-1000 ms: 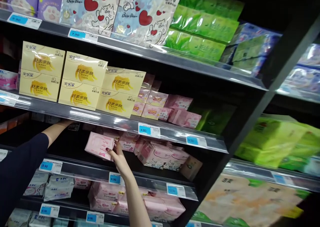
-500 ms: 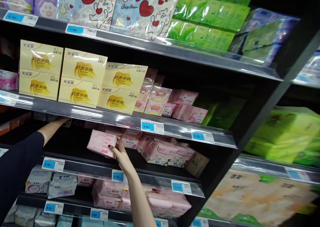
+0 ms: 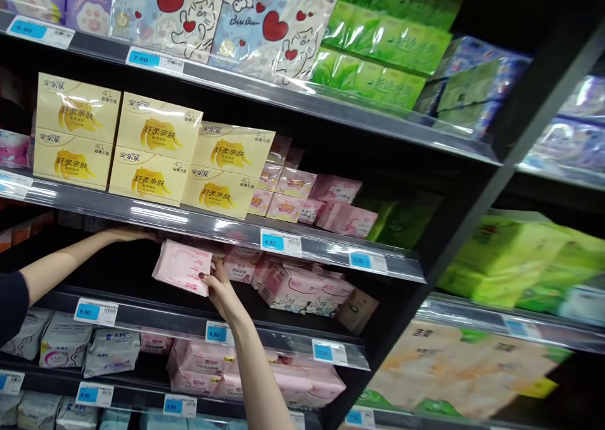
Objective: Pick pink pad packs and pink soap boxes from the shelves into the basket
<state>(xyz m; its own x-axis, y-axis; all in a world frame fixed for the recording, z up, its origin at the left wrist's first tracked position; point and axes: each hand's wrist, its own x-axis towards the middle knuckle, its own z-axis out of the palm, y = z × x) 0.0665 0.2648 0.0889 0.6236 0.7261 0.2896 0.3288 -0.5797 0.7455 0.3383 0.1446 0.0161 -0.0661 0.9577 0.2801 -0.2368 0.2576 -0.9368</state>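
Observation:
My right hand grips a soft pink packet by its right edge and holds it tilted in front of the third shelf. More pink packets lie on that shelf just to the right. My left hand reaches under the edge of the shelf above, close to the packet's top left corner; its fingers are mostly hidden behind the shelf lip. Yellow boxes stand stacked on the shelf above.
Blue price tags run along every shelf rail. White and pink packs fill the lower shelves. Heart-print bags and green packs sit on top. A dark upright post divides this bay from green packs on the right.
My right hand has shifted the pink packet slightly left and down. My left hand has slid to the right under the shelf edge, and more of the bare forearm shows.

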